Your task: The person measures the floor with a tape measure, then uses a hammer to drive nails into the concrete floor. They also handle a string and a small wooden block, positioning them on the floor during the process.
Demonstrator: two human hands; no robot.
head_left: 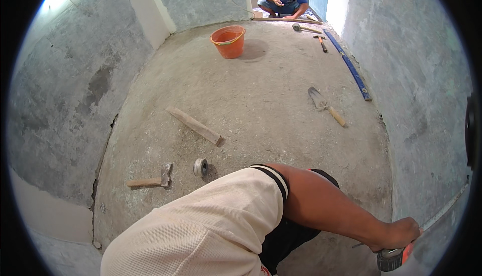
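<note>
Beyond the tape measure [389, 261] lie a trowel [326, 107] and blue level [348, 66].

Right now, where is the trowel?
In the head view, the trowel lies on the floor right of the middle, left of the near end of the blue level by the right wall.

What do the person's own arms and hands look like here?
Only one arm shows, apparently the left. Its short sleeve is cream, with a textured weave and a seam, and ends in dark stripes at the cuff. The forearm is uncovered, and no glove shows on the left hand. The right hand is out of view.
</note>
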